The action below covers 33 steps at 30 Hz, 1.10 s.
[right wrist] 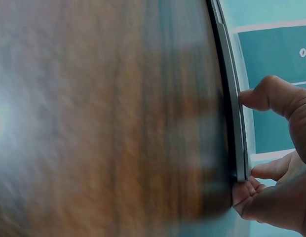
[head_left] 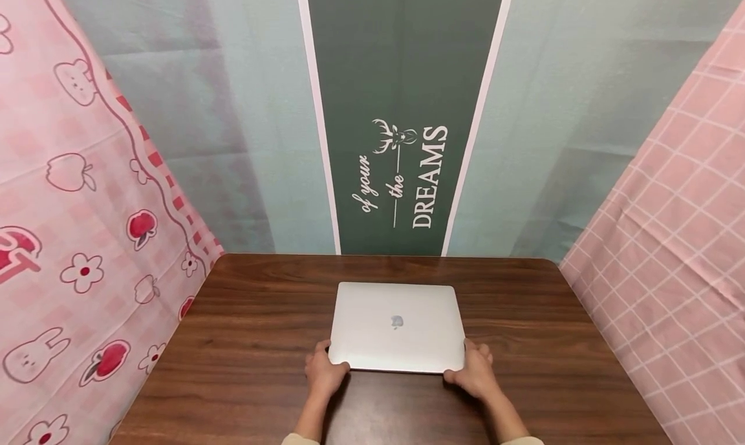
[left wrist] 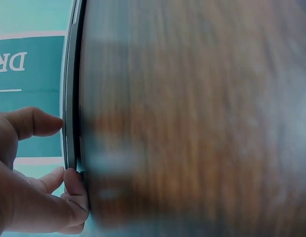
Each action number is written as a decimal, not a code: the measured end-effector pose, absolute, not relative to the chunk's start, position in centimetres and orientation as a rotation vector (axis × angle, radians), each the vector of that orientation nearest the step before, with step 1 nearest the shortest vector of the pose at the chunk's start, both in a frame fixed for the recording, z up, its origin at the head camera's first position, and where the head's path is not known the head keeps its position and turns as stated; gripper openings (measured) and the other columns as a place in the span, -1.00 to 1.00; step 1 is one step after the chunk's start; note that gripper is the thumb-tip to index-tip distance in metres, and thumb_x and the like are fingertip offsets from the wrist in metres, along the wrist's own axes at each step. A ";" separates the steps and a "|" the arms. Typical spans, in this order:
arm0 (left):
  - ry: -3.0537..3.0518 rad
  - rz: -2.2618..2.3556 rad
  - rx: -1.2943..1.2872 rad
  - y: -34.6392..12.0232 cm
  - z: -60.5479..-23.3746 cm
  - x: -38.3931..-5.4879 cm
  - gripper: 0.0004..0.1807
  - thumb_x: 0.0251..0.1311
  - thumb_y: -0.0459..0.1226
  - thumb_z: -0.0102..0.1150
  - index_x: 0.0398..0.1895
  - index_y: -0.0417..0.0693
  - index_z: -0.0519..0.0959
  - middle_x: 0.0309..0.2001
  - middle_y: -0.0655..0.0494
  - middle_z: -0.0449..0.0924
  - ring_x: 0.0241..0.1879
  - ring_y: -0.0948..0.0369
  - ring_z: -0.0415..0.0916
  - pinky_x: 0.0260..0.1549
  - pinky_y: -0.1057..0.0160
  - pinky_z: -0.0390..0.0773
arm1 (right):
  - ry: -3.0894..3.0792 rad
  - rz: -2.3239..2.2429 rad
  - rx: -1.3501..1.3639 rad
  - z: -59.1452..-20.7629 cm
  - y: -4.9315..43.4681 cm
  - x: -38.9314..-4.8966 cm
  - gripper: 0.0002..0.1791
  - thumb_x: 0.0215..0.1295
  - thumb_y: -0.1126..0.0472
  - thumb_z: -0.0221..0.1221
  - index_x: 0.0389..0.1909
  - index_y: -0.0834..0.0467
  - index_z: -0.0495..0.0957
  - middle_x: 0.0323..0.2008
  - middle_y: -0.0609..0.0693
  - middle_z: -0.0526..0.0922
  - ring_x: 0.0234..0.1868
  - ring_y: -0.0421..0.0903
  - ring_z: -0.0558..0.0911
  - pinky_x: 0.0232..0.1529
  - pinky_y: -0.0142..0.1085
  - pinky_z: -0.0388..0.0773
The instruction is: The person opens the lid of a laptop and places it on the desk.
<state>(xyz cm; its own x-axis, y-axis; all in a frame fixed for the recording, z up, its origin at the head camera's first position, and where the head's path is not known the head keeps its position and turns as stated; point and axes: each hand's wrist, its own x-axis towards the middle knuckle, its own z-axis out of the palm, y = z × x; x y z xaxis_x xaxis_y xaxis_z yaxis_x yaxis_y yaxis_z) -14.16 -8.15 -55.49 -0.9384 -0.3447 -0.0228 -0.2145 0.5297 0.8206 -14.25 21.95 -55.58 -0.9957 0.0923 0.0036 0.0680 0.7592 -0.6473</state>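
Note:
A closed silver laptop [head_left: 396,348] with a grey apple logo lies flat at the middle of the wooden table. My left hand [head_left: 323,370] grips its near left corner, the thumb at the front edge and the other fingers along the left side. At the near right corner my right hand [head_left: 476,372] holds it in a mirrored way. Both wrist views show the laptop's thin edge side-on, close over the tabletop, with thumb and fingertips of the left hand [left wrist: 34,197] and right hand [right wrist: 286,197] against it. Whether the laptop's underside touches the wood, I cannot tell.
The brown wood-grain table [head_left: 256,315] reaches back to a grey-green curtain [head_left: 407,57] with white lettering. Pink patterned cloth [head_left: 116,238] hangs along the left side, and pink checked cloth [head_left: 669,251] along the right.

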 end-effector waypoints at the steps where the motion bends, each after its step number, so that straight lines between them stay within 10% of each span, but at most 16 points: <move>1: -2.620 -1.371 0.477 -8.3 -55.5 -14.1 -0.30 -0.44 -0.42 0.31 0.01 -0.34 0.45 -0.20 -0.36 0.41 -0.14 -0.32 0.33 -0.22 -0.13 0.39 | -2.905 1.065 -0.131 -55.6 21.9 -14.2 0.01 -0.49 0.25 0.39 0.10 0.64 0.21 -0.16 0.46 0.25 -0.12 0.34 0.26 -0.10 0.10 0.34; 33: -2.635 -1.437 0.334 -9.9 -55.5 -13.0 -0.34 -0.52 -0.48 0.33 -0.09 -0.40 0.46 -0.33 -0.16 0.43 -0.28 -0.06 0.44 -0.32 0.09 0.45 | -2.969 1.044 -0.161 -55.2 21.9 -12.9 0.01 -0.44 0.22 0.41 0.13 0.60 0.23 -0.10 0.51 0.35 -0.08 0.37 0.33 -0.05 0.11 0.34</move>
